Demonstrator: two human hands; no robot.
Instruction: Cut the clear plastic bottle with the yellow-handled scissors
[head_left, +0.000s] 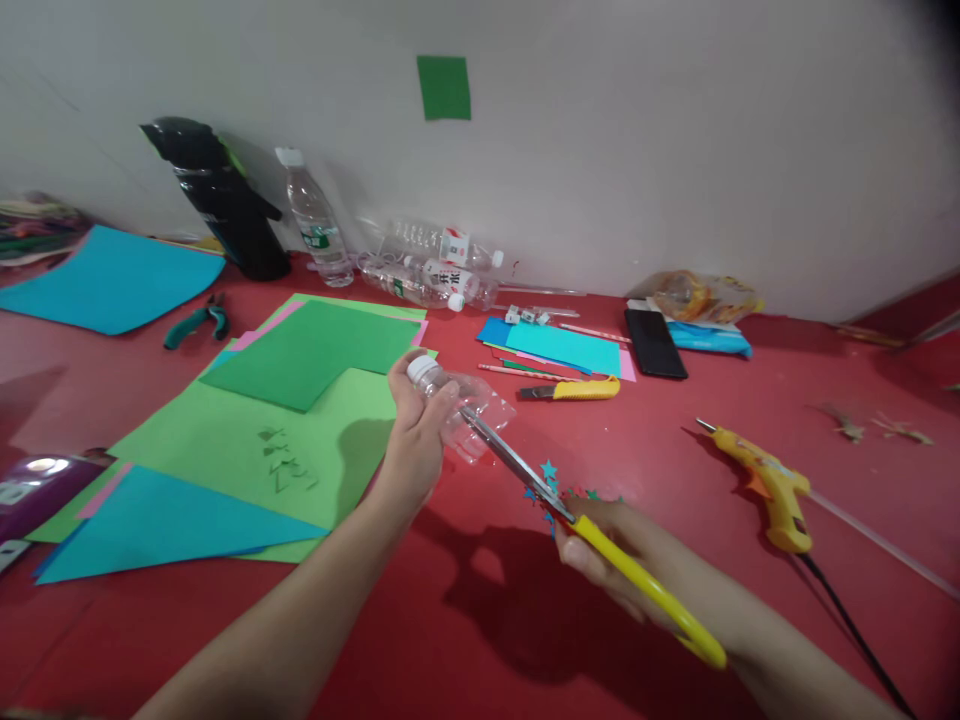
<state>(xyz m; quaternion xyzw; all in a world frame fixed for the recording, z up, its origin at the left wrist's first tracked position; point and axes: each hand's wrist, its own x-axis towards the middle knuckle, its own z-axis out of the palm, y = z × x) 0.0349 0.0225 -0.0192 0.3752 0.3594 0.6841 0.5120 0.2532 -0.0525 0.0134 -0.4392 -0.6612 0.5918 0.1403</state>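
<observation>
My left hand (pixel 420 430) grips the top part of a cut clear plastic bottle (pixel 480 410), its white cap (pixel 422 369) still on and pointing to the upper left. In my right hand (pixel 607 560) is a pair of scissors (pixel 637 575) with yellow handles. The metal blades reach up and left, and their tips meet the cut plastic near my left thumb. They look nearly closed; whether plastic lies between them I cannot tell. Small colored stars (pixel 550 475) lie on the red table just beyond my right hand.
Green paper sheets (pixel 322 350) spread at left, near pliers (pixel 199 320). A yellow utility knife (pixel 574 390) and black phone (pixel 655 343) lie beyond my hands. A yellow glue gun (pixel 765 485) rests at right. Bottles (pixel 319 220) and a black flask (pixel 225 205) stand along the wall.
</observation>
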